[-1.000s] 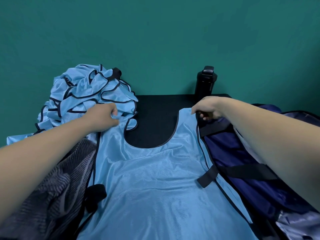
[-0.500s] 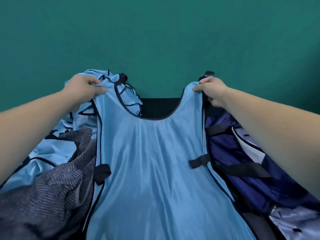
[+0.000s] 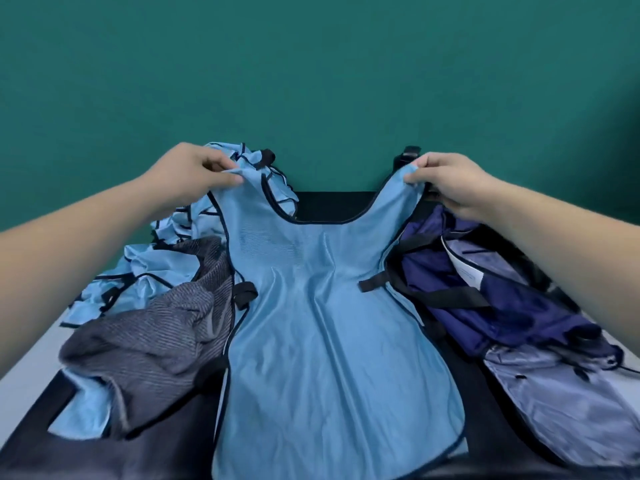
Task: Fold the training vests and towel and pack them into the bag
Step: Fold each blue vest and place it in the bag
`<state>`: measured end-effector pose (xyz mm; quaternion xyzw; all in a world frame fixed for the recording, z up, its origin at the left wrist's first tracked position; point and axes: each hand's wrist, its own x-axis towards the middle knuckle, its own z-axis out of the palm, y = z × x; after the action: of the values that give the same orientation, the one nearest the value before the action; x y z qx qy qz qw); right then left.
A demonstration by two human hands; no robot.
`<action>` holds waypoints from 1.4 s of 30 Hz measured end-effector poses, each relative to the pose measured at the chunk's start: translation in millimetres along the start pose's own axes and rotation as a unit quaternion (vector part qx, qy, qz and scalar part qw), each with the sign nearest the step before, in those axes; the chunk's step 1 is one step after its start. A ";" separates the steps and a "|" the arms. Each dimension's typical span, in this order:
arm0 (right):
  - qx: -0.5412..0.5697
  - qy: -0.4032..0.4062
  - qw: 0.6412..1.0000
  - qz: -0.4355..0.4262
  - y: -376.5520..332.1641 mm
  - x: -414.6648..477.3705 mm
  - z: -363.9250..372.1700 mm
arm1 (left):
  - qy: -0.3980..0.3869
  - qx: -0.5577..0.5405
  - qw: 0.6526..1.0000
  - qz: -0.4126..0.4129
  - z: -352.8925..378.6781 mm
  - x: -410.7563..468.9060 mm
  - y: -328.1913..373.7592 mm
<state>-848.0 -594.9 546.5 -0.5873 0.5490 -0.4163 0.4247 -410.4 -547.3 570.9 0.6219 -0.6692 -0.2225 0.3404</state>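
Vest (image 3: 329, 341) on black table (image 3: 329, 207); teal wall (image 3: 311, 81)

Nothing here is legible from where I stand. A white tag (image 3: 462, 266) tucked inside the navy bag (image 3: 512, 306) carries a faint bluish mark, too small and blurred to make out. The light-blue vest (image 3: 322, 341) shows only plain fabric with dark trim, with no readable print or number.

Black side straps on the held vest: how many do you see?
2. One strap on the vest's left edge by the grey towel; the other on its right edge by the navy bag. More may hide behind.
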 end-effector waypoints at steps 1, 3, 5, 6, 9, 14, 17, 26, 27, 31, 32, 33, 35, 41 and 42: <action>-0.012 -0.009 1.000 -0.006 1.1 -15.2 -0.9 | -0.003 0.006 1.000 0.005 0.7 -13.2 3.1; -0.061 -0.019 0.997 -0.033 3.3 -45.7 -2.0 | -0.005 0.018 1.000 0.017 1.9 -40.6 10.6; -0.111 -0.029 0.992 -0.046 10.4 -74.2 -3.1 | -0.014 0.029 0.999 0.018 5.4 -69.8 16.3; -0.122 -0.037 0.991 -0.051 14.2 -88.8 -3.3 | -0.019 0.026 0.999 0.017 7.8 -83.4 16.5; -0.157 -0.052 0.984 -0.060 25.9 -127.6 -5.2 | -0.029 0.019 0.999 0.017 16.5 -126.2 12.9; -0.194 -0.075 0.975 -0.084 46.1 -191.7 1.1 | -0.059 0.036 0.997 0.024 31.0 -191.6 1.2; -0.224 -0.102 0.966 -0.081 63.1 -229.8 6.8 | -0.075 0.040 0.996 0.028 44.0 -226.8 -11.7; -0.434 -0.193 0.862 -0.176 128.9 -294.2 18.3 | -0.154 0.100 0.982 0.048 84.1 -296.8 -73.1; -0.453 -0.197 0.848 -0.194 135.8 -296.2 16.8 | -0.163 0.108 0.979 0.057 86.8 -301.2 -76.2; -0.509 -0.222 0.797 -0.238 146.5 -302.7 13.1 | -0.206 0.110 0.970 0.064 98.2 -315.3 -84.5; -0.517 -0.232 0.789 -0.236 147.6 -304.3 12.7 | -0.221 0.099 0.969 0.052 100.3 -317.8 -87.0; -0.523 -0.244 0.783 -0.233 149.1 -305.0 12.5 | -0.236 0.091 0.967 0.040 101.8 -319.4 -89.4; -0.526 -0.259 0.779 -0.221 148.5 -302.8 13.5 | -0.252 0.085 0.964 0.027 102.9 -318.9 -90.3; -0.508 -0.153 0.806 -0.260 152.3 -262.9 23.2 | -0.174 0.102 0.978 0.055 108.8 -283.3 -82.8; -0.519 -0.136 0.798 -0.273 156.5 -255.1 26.8 | -0.152 0.126 0.976 0.086 111.5 -275.1 -82.8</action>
<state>-880.9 -344.8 383.2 -0.8961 0.4359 -0.0833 -0.0047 -437.1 -301.1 387.4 0.5583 -0.7871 -0.1984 0.1715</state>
